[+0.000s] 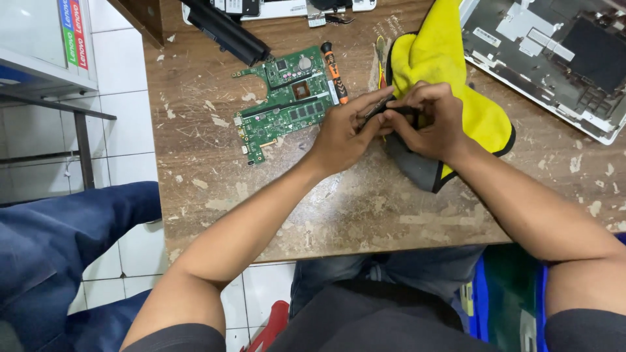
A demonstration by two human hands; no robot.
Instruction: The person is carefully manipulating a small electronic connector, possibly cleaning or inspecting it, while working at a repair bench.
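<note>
Gripping a small dark part (399, 111) between both sets of fingers, I have my left hand (345, 133) and right hand (433, 124) pressed together over the yellow cloth (450, 58) on the table (365, 208). Just left lies the green board (283, 101), a screwdriver (334, 72) touching its right edge. Farther off sit a black battery (228, 29) and an opened laptop shell (554, 52).

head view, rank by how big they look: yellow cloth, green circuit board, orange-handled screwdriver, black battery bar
1. yellow cloth
2. green circuit board
3. black battery bar, though the frame edge cuts it off, so unsure
4. orange-handled screwdriver
</note>
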